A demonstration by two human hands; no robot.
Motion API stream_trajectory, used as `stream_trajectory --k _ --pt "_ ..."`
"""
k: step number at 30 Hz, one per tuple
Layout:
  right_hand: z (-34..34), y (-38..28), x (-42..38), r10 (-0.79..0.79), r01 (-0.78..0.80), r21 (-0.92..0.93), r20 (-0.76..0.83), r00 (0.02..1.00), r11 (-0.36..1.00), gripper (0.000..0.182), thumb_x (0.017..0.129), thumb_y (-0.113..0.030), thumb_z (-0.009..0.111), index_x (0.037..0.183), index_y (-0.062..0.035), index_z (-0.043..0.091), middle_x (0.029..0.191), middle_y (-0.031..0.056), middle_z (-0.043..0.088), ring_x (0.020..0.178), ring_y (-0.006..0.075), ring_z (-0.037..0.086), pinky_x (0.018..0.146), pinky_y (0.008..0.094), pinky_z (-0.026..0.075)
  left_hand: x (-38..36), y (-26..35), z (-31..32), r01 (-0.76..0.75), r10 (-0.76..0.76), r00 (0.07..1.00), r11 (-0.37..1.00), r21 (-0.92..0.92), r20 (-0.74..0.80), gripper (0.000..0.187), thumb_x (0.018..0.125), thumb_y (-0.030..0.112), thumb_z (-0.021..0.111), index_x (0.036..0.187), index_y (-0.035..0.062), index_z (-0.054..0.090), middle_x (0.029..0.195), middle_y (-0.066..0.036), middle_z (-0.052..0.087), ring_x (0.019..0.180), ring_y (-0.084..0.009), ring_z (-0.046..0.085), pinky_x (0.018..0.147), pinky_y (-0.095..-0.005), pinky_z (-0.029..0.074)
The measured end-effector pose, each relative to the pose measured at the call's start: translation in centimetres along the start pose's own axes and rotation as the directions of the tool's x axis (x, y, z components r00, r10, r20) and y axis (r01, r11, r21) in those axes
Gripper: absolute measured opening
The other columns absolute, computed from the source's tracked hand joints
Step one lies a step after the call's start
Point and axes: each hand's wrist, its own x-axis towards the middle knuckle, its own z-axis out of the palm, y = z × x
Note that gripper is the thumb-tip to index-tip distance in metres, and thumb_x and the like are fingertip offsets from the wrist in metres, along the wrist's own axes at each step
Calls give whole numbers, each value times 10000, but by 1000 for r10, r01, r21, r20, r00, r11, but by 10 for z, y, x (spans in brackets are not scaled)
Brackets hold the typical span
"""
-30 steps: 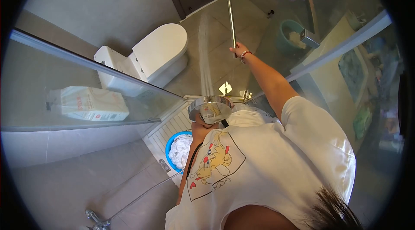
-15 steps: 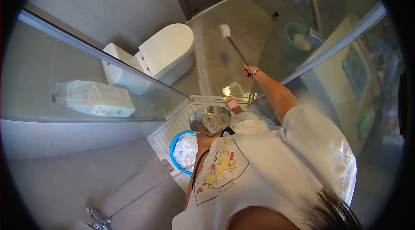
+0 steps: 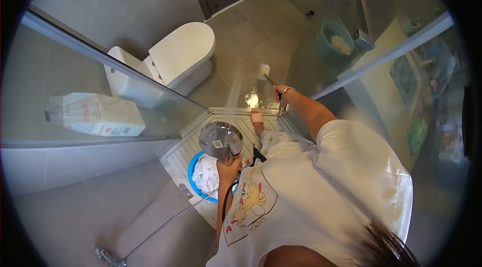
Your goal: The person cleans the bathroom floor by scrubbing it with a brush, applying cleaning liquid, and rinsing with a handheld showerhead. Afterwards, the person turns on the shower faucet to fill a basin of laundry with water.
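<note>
My right hand (image 3: 279,93) is closed round the dark handle of a long-handled scrub brush (image 3: 265,71). The brush's pale head rests on the tiled floor (image 3: 246,41) beyond the shower threshold. My left hand (image 3: 229,165) grips a round stainless steel water scoop (image 3: 221,140), tilted so that a square sticker faces up; its handle is mostly hidden by the fingers. Below the scoop stands a blue basin (image 3: 192,179) filled with white cloth (image 3: 206,174). A shiny wet patch (image 3: 253,97) lies on the floor near the brush.
A toilet (image 3: 183,53) stands beyond the left glass panel. Behind the right glass are a teal bucket (image 3: 329,48) and a washing machine (image 3: 376,76). A metal door handle (image 3: 362,11) juts upper right. A shower hose (image 3: 168,222) crosses lower left. My foot (image 3: 256,116) is at the threshold.
My right hand has drawn the brush head back across the floor towards me. The scoop in my left hand has tipped, and its stickered face now shows more fully. The view has shifted slightly.
</note>
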Motion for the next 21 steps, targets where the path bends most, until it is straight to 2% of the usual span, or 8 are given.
stream_trajectory --k 1,5,7,9,12,14,17,21 --pt "3 -1 2 15 -16 -28 -38 999 999 321 782 -258 468 514 -100 388 423 -19 359 364 91 324 344 216 285 1 3 -2 -7 6 1000 999 -38 -12 107 653 3 556 706 -38 472 501 -40 449 377 -89 385 357 -224 295" --pt "30 3 0 77 -91 -93 -146 986 991 318 780 -219 462 498 -95 381 406 -11 355 343 99 322 333 219 285 5 23 -2 21 -27 998 996 -90 -62 98 640 -13 559 694 -25 478 506 -38 456 384 -90 394 357 -222 299" --pt "38 -2 3 111 -128 -124 -136 984 984 323 786 -204 441 492 -89 373 399 -3 353 320 105 317 318 223 279 18 37 -5 -5 6 1000 1000 23 -11 97 639 -4 564 696 -20 487 507 -31 459 396 -84 404 361 -218 303" --pt "37 -5 22 195 -200 -29 -118 974 979 329 792 -212 427 493 -87 369 396 0 354 311 108 317 311 223 271 34 46 -6 -40 34 998 991 128 46 99 637 19 573 695 -20 502 507 -17 466 412 -73 414 369 -212 309" --pt "31 -14 28 230 -225 64 -94 969 972 358 800 -276 414 502 -86 359 387 -4 354 296 98 314 300 215 258 65 65 7 -165 150 984 971 171 96 138 633 6 574 672 -15 444 468 -44 428 372 -110 404 355 -229 306" --pt "25 -25 11 263 -253 94 -120 957 963 373 800 -308 411 506 -86 356 388 -8 358 295 90 314 299 211 257 82 71 13 -203 174 975 952 229 141 96 638 0 560 646 -8 465 477 -38 437 381 -98 399 356 -223 299" --pt "17 -36 0 248 -233 92 -213 945 968 375 793 -343 420 530 -80 374 391 -11 365 298 81 317 295 207 253 111 69 19 -299 238 945 906 301 222 77 633 10 565 666 -17 501 491 -41 457 392 -92 404 363 -221 305" --pt "5 -45 49 178 -177 24 -228 957 984 319 799 -273 399 551 -72 398 396 -6 379 309 84 344 303 204 281 142 93 45 -418 271 897 777 471 350 167 609 53 586 755 -16 544 560 -61 517 466 -113 470 439 -238 373"
